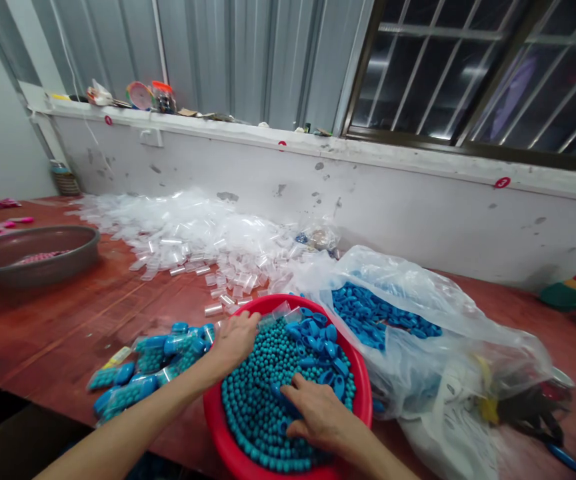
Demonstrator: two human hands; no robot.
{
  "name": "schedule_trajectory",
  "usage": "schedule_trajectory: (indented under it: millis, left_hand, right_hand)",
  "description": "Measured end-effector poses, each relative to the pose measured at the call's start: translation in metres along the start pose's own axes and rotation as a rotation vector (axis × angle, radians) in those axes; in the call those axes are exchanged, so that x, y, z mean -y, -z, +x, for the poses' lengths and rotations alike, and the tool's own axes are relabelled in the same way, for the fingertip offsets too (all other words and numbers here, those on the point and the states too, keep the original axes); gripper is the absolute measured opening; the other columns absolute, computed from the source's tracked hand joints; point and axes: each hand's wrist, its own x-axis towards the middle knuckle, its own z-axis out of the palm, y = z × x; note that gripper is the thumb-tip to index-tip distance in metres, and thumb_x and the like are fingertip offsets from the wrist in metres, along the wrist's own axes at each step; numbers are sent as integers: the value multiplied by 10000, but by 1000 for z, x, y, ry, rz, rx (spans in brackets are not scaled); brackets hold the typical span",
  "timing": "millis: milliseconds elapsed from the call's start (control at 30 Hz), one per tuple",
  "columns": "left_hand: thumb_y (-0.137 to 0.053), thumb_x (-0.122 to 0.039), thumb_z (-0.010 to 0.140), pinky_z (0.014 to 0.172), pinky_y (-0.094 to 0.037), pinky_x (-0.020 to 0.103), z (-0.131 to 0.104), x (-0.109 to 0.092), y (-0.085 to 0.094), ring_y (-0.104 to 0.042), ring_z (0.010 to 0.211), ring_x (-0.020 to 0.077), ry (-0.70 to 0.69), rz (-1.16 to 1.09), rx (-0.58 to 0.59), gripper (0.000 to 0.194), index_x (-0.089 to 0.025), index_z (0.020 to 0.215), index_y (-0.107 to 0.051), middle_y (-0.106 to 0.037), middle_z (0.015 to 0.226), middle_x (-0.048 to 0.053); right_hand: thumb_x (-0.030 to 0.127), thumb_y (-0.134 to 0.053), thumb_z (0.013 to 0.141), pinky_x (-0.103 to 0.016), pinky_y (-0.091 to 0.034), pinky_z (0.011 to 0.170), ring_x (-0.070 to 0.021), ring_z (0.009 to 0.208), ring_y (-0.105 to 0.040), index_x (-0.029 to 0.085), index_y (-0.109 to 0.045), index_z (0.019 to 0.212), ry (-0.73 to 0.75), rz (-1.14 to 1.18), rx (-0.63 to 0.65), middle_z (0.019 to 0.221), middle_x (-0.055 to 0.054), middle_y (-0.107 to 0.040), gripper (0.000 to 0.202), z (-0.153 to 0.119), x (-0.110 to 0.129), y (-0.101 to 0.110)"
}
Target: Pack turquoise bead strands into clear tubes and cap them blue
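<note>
A red basin holds many teal beads, with blue caps and a few clear tubes at its far side. My left hand is at the basin's left rim, fingers bent together near the clear tubes; what it grips, if anything, is hidden. Inside the basin, my right hand has its thumb and fingers around a blue cap over the beads. Left of the basin lie filled tubes with teal beads and blue caps.
Clear tubes are piled along the wall. A plastic bag of blue caps lies right of the basin. A grey basin stands on the red table at left. Cloth and tools lie at the right.
</note>
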Motion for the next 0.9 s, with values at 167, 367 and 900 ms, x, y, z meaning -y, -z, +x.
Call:
schedule_trajectory:
  millis: [167,367,900]
  left_hand:
    - [-349,-146,807,796,-397,366,38,-30,-27,-535,944,242,-118,-17,58,353,-151,1149,-439,-536,1053,141]
    - [-267,-106,810,787,-405,402,29,-26,-36,-554,931,265,-151,-39,169,364,-100,1117,-462,-581,969,179]
    - [-524,-271,689,725,-419,308,1,-21,-42,-589,855,238,-127,-150,394,133,-188,771,-588,-650,811,72]
  right_hand:
    - [379,-560,723,-279,-416,623,-222,832,-564,250,-503,1085,7,-78,40,998,-46,-541,389,-1,3,-10]
    - [275,-459,793,-252,-400,638,-198,844,-575,219,-519,1028,-9,-36,47,946,-44,-592,249,-3,-2,1]
    - [184,-413,818,-278,-437,582,-220,794,-606,204,-538,980,-146,-124,-91,946,-74,-589,205,13,-11,13]
